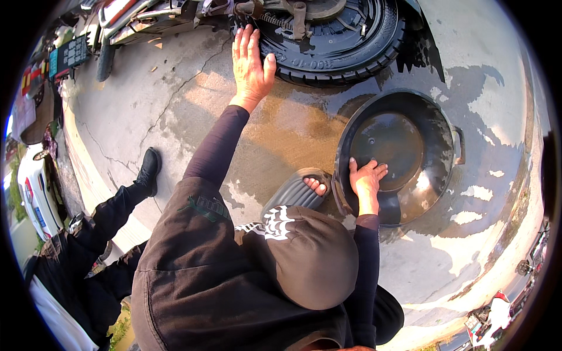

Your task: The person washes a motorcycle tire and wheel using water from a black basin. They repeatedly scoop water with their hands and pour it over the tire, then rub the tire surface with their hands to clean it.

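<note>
My left hand (252, 71) is stretched out flat, its fingertips at the left side of a wet black tyre (333, 73). The tyre sits on the wheel of a two-wheeler, next to a coil spring (275, 21). Whether the fingertips press on the rubber I cannot tell. My right hand (367, 181) reaches over the near left rim of a round black basin (436, 120), fingers spread above or at the surface of the murky water (389, 143). Neither hand holds anything that shows.
A grey slipper (295, 190) with my foot in it stands left of the basin. Another person's black shoe (150, 171) and trouser leg are at the left. Wet patches mark the cracked concrete (199, 105). A white car (40, 190) is parked far left.
</note>
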Demonstrator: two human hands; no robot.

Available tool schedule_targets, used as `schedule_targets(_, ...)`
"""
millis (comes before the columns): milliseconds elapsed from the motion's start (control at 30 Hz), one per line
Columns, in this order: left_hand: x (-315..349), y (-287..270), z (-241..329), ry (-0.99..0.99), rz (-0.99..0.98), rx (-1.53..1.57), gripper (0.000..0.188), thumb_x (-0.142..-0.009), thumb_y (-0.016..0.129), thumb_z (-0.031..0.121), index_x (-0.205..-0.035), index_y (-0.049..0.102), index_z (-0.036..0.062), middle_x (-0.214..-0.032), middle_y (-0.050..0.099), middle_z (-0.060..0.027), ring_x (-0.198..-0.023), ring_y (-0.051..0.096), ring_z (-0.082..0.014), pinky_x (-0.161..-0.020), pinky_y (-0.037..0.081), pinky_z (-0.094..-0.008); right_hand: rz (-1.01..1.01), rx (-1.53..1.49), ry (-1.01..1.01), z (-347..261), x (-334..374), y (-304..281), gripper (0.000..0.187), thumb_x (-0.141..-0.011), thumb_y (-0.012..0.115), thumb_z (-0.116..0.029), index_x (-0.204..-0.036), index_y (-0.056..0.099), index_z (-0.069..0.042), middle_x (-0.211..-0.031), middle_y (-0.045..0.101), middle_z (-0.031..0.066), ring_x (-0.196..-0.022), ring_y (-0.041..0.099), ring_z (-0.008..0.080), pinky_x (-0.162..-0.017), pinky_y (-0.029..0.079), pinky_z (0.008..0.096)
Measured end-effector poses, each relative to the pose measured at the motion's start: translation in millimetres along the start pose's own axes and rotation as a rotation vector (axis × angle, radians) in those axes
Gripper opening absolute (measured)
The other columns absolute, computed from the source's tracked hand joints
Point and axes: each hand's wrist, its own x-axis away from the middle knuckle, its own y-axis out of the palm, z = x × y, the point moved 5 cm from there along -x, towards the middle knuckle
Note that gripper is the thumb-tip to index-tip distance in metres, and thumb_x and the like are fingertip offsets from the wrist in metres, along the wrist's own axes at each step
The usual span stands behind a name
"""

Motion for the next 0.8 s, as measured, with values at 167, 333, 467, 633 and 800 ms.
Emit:
schedule_targets(167,16,-10,52,-0.106,-0.119,-0.008,0.062,-0.094,0.053,0.031,-0.144,0.039,-0.0027,-0.155,0.032,-0.0223,-0.147,0.024,-0.0382,-0.119,0.014,-0.0521,-0.018,0.023,0.037,1,-2,4,0.091,-0.093,0.053,-0.061,-0.146,0.026,0.008,-0.154,0.008,0.0423,-0.146,0.006,0.0545,-0.119,0.023,0.0544)
schedule_targets(333,18,19,126,0.006,-0.283,0.029,0.075,-0.097,0.048,0.045,-0.152,0.029,-0.0021,-0.160,0.025,-0.0196,-0.150,0.018,-0.0358,-0.120,0.009,-0.0507,-0.028,0.011,0.038,5,1,3,0.091,-0.093,0.054,-0.059,-0.146,0.025,0.009,-0.153,0.007,0.0430,-0.146,0.005,0.0551,-0.119,0.022,0.0549)
schedule_targets(467,28,29,104,0.039,-0.306,-0.045,0.082,-0.098,0.038,0.057,-0.151,0.029,-0.0042,-0.160,0.025,-0.0199,-0.151,0.017,-0.0356,-0.120,0.009,-0.0487,0.022,-0.043,-0.032,9,2,0,0.090,-0.092,0.056,-0.058,-0.144,0.026,0.009,-0.152,0.007,0.0444,-0.145,0.005,0.0566,-0.118,0.021,0.0563)
schedule_targets(633,22,7,54,0.074,-0.236,-0.094,0.082,-0.098,0.033,0.061,-0.149,0.034,-0.0028,-0.157,0.031,-0.0185,-0.149,0.022,-0.0352,-0.120,0.010,-0.0493,0.023,-0.047,-0.070,4,9,0,0.088,-0.093,0.057,-0.054,-0.142,0.027,0.013,-0.150,0.009,0.0470,-0.144,0.006,0.0591,-0.119,0.021,0.0560)
schedule_targets(800,0,-6,7,0.064,-0.187,-0.022,0.071,-0.100,0.037,0.054,-0.147,0.040,0.0010,-0.155,0.037,-0.0164,-0.146,0.028,-0.0351,-0.119,0.015,-0.0506,0.019,-0.027,-0.062,2,7,-2,0.089,-0.093,0.056,-0.056,-0.142,0.027,0.013,-0.150,0.010,0.0476,-0.144,0.007,0.0599,-0.118,0.020,0.0568)
